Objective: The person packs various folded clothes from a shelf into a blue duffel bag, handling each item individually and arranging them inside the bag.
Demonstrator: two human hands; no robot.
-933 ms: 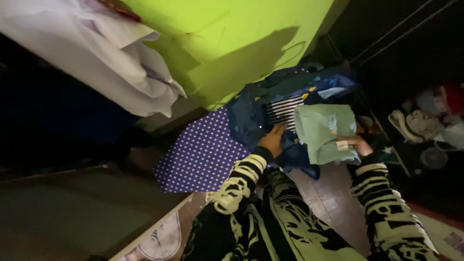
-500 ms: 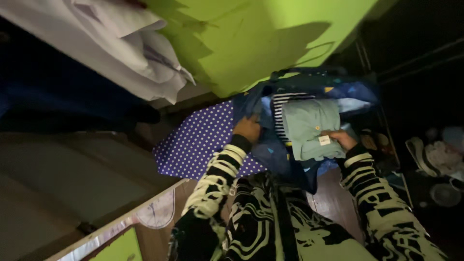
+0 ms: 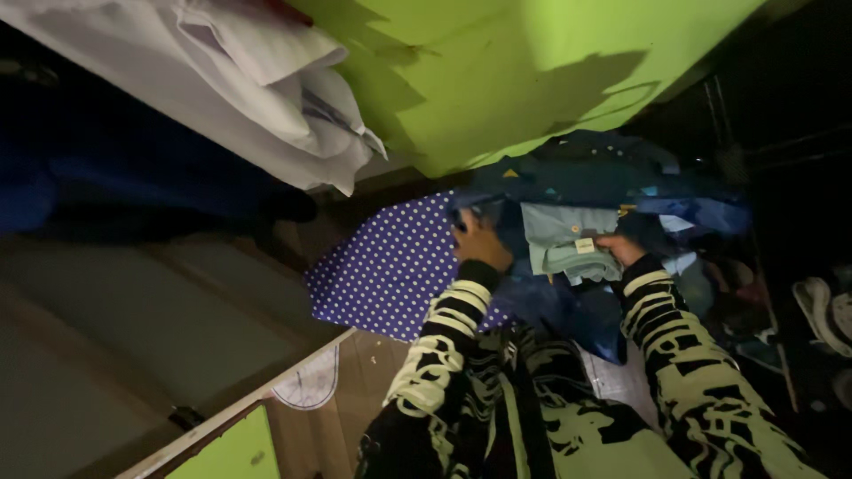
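- Head view: left hand (image 3: 480, 241) gripping the edge of a dark blue garment (image 3: 612, 182), fingers curled into the cloth just beside a purple cloth with white dots (image 3: 386, 270).
- Right hand (image 3: 619, 248) pinching the lower corner of a folded pale green shirt (image 3: 568, 244), thumb on top, fingers tucked under and out of sight.
- Green shirt lying on top of the blue pile, between the two hands, small tag at its front edge.
- Bright green wall (image 3: 515, 80) behind the pile; white bedding (image 3: 257, 98) bunched at upper left; shoes (image 3: 821, 310) dim at far right.
- Judged best done by keeping the green shirt flat and lifted by both lower corners, so the fold holds.
- Blue cloth better held steady underneath, to stop the pile sliding along.
- Poor light here: worth feeling for loose sleeves before pulling.
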